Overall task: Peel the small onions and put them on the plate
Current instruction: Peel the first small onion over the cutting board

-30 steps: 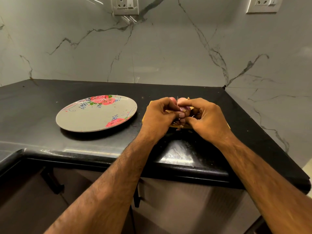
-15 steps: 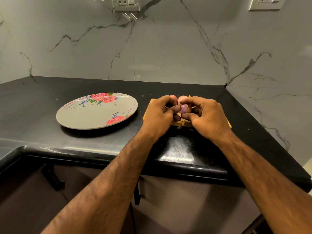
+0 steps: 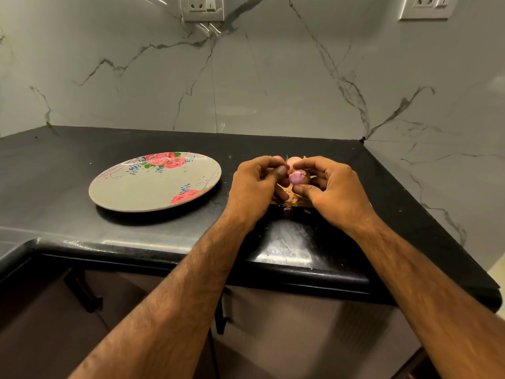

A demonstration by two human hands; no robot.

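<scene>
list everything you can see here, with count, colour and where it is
plate: one, grey with pink roses, on the counter left of the hands
held onion: one, purple, between the hands
other onion: at least one, pink, behind the hands
peel scraps: a few, tan, under the hands
counter: one, black
wall sockets: two, pale, top of the marble wall
left hand: fingers curled beside the held onion, grip unclear
right hand: pinches the held onion

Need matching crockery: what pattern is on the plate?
Grey round plate with pink roses and blue sprigs, head view.
</scene>
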